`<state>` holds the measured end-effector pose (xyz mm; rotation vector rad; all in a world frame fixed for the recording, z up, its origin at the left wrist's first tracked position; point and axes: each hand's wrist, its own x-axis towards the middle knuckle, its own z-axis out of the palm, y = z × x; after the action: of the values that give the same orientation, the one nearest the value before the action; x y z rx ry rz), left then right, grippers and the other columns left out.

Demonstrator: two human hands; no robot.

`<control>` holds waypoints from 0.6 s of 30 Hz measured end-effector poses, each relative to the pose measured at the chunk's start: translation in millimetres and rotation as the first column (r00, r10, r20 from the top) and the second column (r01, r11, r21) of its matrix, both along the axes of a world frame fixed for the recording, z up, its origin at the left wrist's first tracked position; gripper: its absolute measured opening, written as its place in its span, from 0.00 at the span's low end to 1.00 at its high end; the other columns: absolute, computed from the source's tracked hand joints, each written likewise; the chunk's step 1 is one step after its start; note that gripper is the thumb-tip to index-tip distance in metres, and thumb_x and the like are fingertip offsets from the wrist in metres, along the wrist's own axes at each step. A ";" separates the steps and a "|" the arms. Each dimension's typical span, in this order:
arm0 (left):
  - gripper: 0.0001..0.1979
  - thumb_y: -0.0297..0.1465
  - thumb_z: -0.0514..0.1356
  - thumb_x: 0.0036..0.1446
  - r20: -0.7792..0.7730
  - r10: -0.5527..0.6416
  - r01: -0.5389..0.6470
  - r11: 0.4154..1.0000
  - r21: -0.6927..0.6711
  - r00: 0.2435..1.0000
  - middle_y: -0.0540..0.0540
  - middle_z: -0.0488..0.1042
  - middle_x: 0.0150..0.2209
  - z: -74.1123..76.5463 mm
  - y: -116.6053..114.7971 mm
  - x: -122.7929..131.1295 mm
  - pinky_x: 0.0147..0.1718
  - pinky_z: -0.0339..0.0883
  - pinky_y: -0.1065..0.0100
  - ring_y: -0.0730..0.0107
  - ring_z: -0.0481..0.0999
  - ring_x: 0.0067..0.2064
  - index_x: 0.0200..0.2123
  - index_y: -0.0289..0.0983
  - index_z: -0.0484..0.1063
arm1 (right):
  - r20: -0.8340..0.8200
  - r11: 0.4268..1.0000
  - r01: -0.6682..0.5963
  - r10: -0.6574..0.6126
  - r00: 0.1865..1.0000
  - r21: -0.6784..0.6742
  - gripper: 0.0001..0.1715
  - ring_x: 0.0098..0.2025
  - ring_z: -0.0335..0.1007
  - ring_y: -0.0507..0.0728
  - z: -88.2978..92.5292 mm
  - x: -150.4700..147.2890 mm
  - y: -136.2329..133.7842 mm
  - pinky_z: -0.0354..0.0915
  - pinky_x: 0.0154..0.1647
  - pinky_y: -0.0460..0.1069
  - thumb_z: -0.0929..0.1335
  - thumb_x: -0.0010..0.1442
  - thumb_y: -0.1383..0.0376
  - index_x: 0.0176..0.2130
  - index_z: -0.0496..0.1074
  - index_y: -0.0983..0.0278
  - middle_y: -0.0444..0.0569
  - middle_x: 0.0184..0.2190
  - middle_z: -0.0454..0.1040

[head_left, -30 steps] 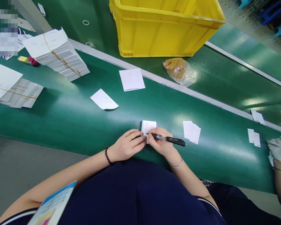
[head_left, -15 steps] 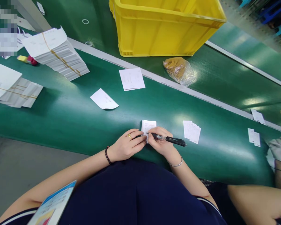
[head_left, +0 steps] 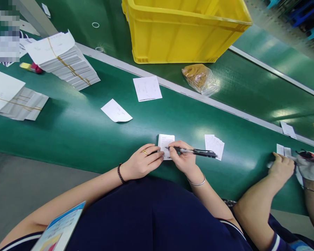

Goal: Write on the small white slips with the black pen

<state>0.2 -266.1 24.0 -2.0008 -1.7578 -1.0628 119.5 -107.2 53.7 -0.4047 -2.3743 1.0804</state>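
A small stack of printed paper slips (head_left: 166, 138) lies on the green table in front of me. My left hand (head_left: 143, 161) rests at its left edge, fingers stretched out and their tips on the paper; it wears a gold ring and a dark bead bracelet. Between the fingers of my right hand (head_left: 184, 158) is a black pen (head_left: 202, 152), its tip at the middle of the top slip. Several loose slips (head_left: 215, 145) lie fanned out to the right of that hand.
Rubber-banded paper bundles (head_left: 68, 64) stand at the left. Two white sheets, one a curled note (head_left: 116, 111), lie ahead. A yellow crate (head_left: 178, 38) and a bag of rubber bands (head_left: 199, 78) are farther back. At the right, a co-worker's hands (head_left: 282, 167) handle slips.
My right hand has shifted slightly right with the pen, which now lies flatter, uncovering more of the top slip. My left hand stays put. A co-worker's bare hand has come onto the slips at right.
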 end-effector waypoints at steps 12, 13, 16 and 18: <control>0.06 0.22 0.59 0.61 0.018 -0.010 0.010 1.000 0.001 1.000 0.43 0.79 0.43 -3.2 0.1 1.1 0.51 0.73 0.56 0.63 0.75 0.49 0.41 0.33 0.73 | 0.066 0.962 0.172 -0.190 0.980 0.212 0.09 0.40 0.77 0.56 -5.0 7.0 24.4 0.73 0.40 0.52 0.64 0.67 0.63 0.45 0.73 0.59 0.48 0.38 0.82; 0.06 0.21 0.59 0.61 0.019 -0.010 0.010 1.000 0.005 1.000 0.43 0.79 0.43 -3.1 0.1 1.3 0.50 0.73 0.56 0.63 0.75 0.49 0.41 0.33 0.73 | 0.056 0.960 0.159 -0.176 0.983 0.232 0.09 0.39 0.77 0.56 -4.2 6.8 23.2 0.73 0.39 0.52 0.64 0.67 0.64 0.45 0.73 0.59 0.48 0.37 0.82; 0.07 0.21 0.60 0.60 0.028 -0.011 0.012 1.000 -0.005 1.000 0.43 0.79 0.43 -4.7 -0.7 2.1 0.51 0.73 0.55 0.62 0.75 0.49 0.41 0.33 0.73 | 0.048 0.953 0.144 -0.162 0.986 0.267 0.09 0.37 0.75 0.56 -2.1 5.9 20.0 0.72 0.37 0.52 0.64 0.66 0.65 0.44 0.74 0.59 0.47 0.37 0.81; 0.07 0.21 0.59 0.60 0.032 -0.011 0.012 1.000 -0.021 0.999 0.43 0.79 0.44 -6.4 -1.4 2.5 0.52 0.72 0.55 0.63 0.74 0.50 0.42 0.34 0.73 | 0.055 0.951 0.142 -0.163 0.985 0.276 0.10 0.36 0.74 0.56 -1.6 5.3 18.9 0.71 0.37 0.51 0.64 0.66 0.66 0.44 0.75 0.58 0.47 0.37 0.81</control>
<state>2.7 -267.5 17.6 -2.0196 -1.7825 -1.0898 124.9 -88.3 52.1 -0.5278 -2.4683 0.6680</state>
